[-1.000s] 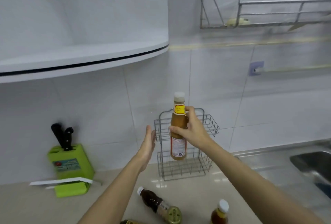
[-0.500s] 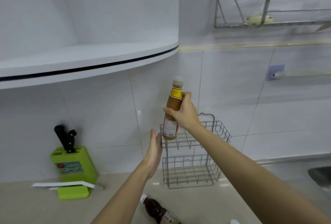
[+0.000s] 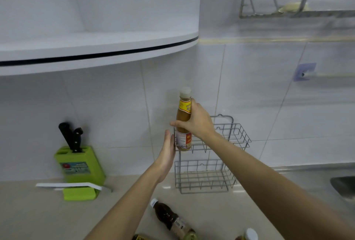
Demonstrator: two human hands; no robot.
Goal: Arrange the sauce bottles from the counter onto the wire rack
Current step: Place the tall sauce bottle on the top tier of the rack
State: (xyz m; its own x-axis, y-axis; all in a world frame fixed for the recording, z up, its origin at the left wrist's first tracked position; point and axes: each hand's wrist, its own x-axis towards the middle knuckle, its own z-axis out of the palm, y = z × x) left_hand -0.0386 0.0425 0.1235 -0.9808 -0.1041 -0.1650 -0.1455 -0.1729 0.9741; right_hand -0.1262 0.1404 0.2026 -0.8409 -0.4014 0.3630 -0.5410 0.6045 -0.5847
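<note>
Right hand (image 3: 196,119) is wrapped around the upper body of the tan sauce bottle (image 3: 184,124), thumb on the near side, fingers curled behind the yellow neck label. The bottle stands upright, long axis vertical, white cap on top, and its base sits at the left front corner of the wire rack (image 3: 211,155), in the top basket (image 3: 238,140); whether it rests on the wires I cannot tell. Left hand (image 3: 168,151) is flat and open, fingers straight, palm facing the rack's left side and just beside the bottle's lower label, holding nothing.

The top basket holds only that bottle; the rest of it, toward the right, is free. The bottom basket (image 3: 203,179) has nothing in it. The rack stands on the beige counter (image 3: 38,211) against the tiled wall.

Near the counter's front edge a dark sauce bottle (image 3: 170,217) lies on its side, white cap pointing back and left toward the wall. A white-capped bottle (image 3: 249,235) shows only its top at the bottom edge, to the right. At the counter's left, a green knife block (image 3: 78,166) holds two black-handled knives. A steel sink (image 3: 343,186) cuts in at the right edge. Open counter lies between the rack and the knife block.
</note>
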